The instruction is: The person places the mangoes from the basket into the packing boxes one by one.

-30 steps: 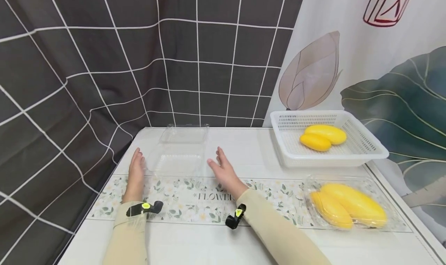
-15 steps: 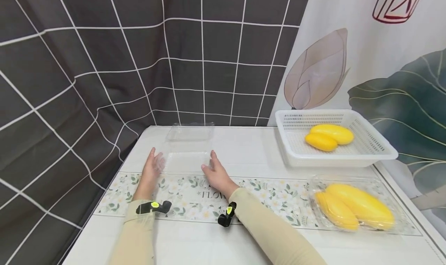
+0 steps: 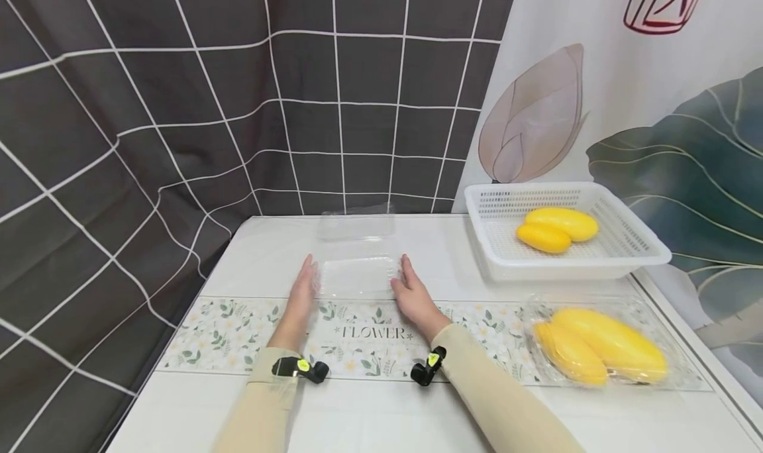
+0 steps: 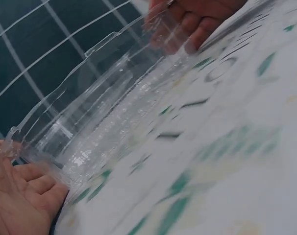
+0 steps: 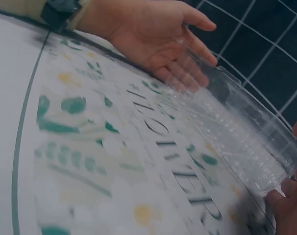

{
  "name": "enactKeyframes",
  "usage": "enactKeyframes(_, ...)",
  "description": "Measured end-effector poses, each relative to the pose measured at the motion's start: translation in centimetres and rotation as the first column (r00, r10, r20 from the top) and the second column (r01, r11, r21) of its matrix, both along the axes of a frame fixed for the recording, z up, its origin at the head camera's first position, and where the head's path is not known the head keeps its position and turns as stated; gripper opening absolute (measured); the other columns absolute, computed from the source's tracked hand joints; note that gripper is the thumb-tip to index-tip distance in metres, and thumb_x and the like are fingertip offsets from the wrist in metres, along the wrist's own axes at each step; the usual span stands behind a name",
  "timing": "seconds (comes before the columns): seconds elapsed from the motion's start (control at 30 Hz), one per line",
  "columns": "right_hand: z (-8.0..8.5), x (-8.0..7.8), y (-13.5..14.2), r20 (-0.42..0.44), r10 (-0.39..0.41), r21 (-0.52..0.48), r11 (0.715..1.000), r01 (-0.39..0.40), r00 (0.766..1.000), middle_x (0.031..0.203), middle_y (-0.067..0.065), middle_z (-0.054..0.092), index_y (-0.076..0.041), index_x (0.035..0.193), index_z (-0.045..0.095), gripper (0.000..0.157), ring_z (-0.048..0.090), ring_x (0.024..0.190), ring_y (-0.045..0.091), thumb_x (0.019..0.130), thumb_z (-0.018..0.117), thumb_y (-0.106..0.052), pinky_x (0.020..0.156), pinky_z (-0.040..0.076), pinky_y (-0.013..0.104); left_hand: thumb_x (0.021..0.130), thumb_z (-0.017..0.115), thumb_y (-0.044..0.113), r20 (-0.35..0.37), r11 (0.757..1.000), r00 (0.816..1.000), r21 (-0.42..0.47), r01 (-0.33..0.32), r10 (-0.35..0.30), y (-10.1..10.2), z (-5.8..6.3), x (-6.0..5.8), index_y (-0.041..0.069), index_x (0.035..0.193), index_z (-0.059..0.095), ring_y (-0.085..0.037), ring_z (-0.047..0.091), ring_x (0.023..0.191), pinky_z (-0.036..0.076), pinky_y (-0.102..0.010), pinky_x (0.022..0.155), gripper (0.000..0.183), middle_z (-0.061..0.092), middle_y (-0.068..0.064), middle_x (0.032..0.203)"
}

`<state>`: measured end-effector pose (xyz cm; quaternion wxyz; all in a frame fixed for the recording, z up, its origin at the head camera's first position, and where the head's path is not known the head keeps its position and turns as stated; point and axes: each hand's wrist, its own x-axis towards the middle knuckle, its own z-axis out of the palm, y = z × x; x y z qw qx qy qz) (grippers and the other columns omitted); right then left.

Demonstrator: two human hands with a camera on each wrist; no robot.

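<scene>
A clear plastic clamshell box (image 3: 357,277) lies on the table with its lid (image 3: 356,226) folded back toward the curtain. Nothing shows inside it. My left hand (image 3: 301,291) is against the box's left end, its fingers fairly straight along the side, as the right wrist view shows through the plastic (image 5: 227,122). At the opposite end my right hand (image 3: 415,299) touches the wall with its palm facing in and thumb raised. In the left wrist view, the right hand's fingers (image 4: 187,24) lie loosely bent along the transparent side. The box sits between both palms.
On the right stands a white perforated basket (image 3: 566,265) with two yellow mango-like fruits (image 3: 560,224). In front of it, another clear box (image 3: 530,320) holds two more yellow fruits (image 3: 608,344). A dark checked curtain (image 3: 357,128) hangs behind the table (image 3: 369,413).
Both hands have come in from apart to the two ends of the clear clamshell box. The box with its lid has shifted to the right, the hands moving along with it.
</scene>
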<state>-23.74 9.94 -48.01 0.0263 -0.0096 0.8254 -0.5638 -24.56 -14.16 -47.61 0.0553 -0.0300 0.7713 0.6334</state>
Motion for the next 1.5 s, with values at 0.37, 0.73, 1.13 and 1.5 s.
enactKeyframes(0.37,0.7,1.1,6.0,0.028,-0.059,-0.041,0.997,0.060,0.998,0.153,-0.001,0.005,-0.016,0.149,0.004,0.058,0.004,0.138,0.016,0.098,0.033,-0.019,0.112,0.006,0.037,0.096,0.022,0.050,-0.072,0.998,0.997,-0.042,0.036,-0.039,6.2,-0.6,1.1,0.040,0.146,0.005,-0.008,0.005,0.138,0.005,-0.040,0.111,0.053,0.008,0.013,0.151)
enactKeyframes(0.73,1.6,2.9,8.0,0.085,-0.120,0.012,0.993,0.120,0.989,0.153,0.001,0.007,-0.020,0.149,0.003,0.059,0.005,0.138,0.018,0.098,0.032,-0.017,0.112,0.007,0.038,0.096,0.025,0.050,-0.121,0.994,0.990,-0.094,0.063,-0.074,8.5,-0.9,1.8,0.038,0.146,0.005,-0.010,0.007,0.137,0.007,-0.041,0.111,0.056,0.008,0.012,0.151)
enactKeyframes(1.13,3.5,3.3,8.9,-0.011,-0.039,0.287,0.957,0.041,0.999,0.151,0.018,0.001,-0.014,0.148,-0.004,0.075,0.006,0.137,0.037,0.094,0.046,-0.027,0.108,0.012,0.053,0.100,0.027,0.036,-0.200,0.986,0.975,-0.150,0.067,-0.096,8.6,-1.7,1.7,0.038,0.146,0.005,-0.009,0.010,0.136,0.009,-0.036,0.111,0.051,0.010,0.014,0.150)
enactKeyframes(1.5,13.5,0.6,12.9,-0.191,0.154,0.361,0.929,-0.076,0.969,0.152,0.007,0.015,-0.036,0.147,0.003,0.073,0.021,0.131,0.043,0.090,0.046,-0.055,0.102,0.020,0.061,0.100,0.029,0.033,-0.276,0.971,0.956,-0.236,0.035,-0.101,8.5,-2.0,1.7,0.033,0.147,0.007,-0.014,0.008,0.138,0.009,-0.041,0.110,0.052,0.008,0.003,0.153)
